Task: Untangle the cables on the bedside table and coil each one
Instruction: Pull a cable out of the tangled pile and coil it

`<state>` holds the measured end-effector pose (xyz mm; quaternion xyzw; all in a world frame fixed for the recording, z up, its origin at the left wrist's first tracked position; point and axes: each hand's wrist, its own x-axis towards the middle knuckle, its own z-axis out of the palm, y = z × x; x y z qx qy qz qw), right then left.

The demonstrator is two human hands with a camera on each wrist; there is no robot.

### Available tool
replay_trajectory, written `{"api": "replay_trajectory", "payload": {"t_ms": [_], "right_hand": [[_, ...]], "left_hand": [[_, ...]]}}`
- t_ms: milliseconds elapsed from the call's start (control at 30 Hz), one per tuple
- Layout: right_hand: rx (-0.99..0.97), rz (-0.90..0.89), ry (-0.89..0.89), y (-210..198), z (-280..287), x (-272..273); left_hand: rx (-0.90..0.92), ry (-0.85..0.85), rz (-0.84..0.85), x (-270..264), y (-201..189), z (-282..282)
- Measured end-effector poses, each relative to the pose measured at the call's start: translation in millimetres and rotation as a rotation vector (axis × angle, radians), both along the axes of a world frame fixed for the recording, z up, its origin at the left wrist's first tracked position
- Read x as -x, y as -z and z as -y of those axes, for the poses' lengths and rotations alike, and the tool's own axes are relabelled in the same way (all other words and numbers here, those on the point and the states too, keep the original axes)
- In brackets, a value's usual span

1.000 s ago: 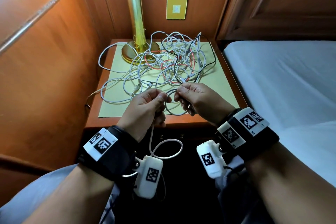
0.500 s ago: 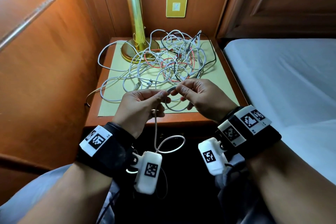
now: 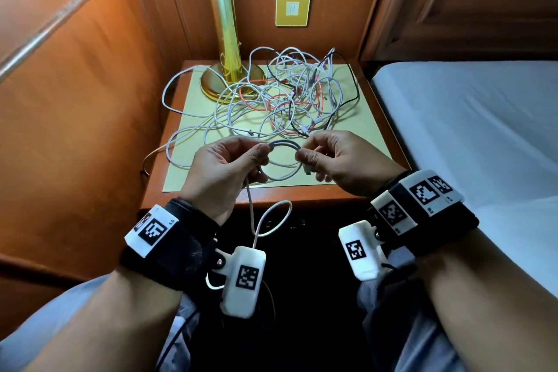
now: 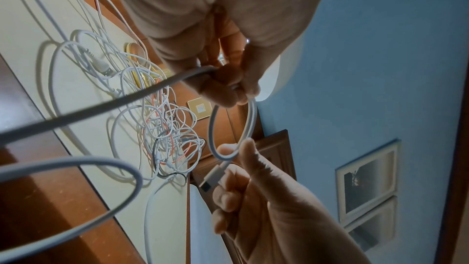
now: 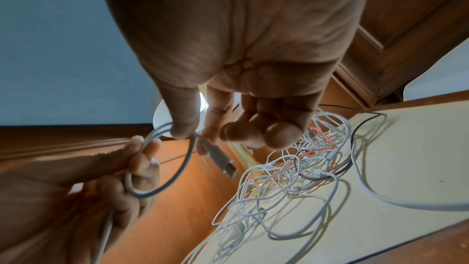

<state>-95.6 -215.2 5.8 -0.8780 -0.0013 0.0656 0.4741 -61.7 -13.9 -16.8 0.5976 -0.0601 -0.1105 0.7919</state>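
Observation:
A white cable [image 3: 283,146] forms a small coil between my hands, above the front of the bedside table [image 3: 193,196]. My left hand [image 3: 262,154] pinches the coil's left side, seen close in the left wrist view [image 4: 229,87]. My right hand [image 3: 302,158] pinches the right side just above the USB plug [image 5: 223,163], which points down. The cable's tail [image 3: 271,220] hangs below my left hand in a loop. A tangle of white, red and black cables [image 3: 287,100] lies on the cream mat [image 3: 362,136] behind my hands.
A brass lamp [image 3: 225,39] stands at the table's back left, with cables lying over its base. Wood panelling closes the left side and back. A bed with a white sheet [image 3: 468,130] borders the table on the right. One white cable [image 3: 157,154] droops over the table's left edge.
My hands have drawn slightly apart and risen a little, stretching the small white coil wider between them. The tangle on the table has not moved.

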Motion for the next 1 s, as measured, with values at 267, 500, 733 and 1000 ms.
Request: {"api": "replay_trajectory", "payload": {"t_ms": [267,500,733,1000], "right_hand": [[-0.056,0.148,-0.002,-0.1,-6.1,-0.1],[-0.414,0.047,-0.013,-5.8,-10.3,0.3],[-0.442,-0.148,0.108,-10.5,-19.1,4.6],[-0.199,-0.126,0.06,-9.1,-15.1,1.3]], "left_hand": [[0.043,0.04,-0.065,-1.1,-0.5,-0.7],[0.023,0.029,-0.026,-1.7,-0.6,-1.5],[-0.125,-0.05,0.126,-3.7,1.5,-0.9],[-0.246,-0.066,0.282,-5.2,0.0,-4.6]]}}
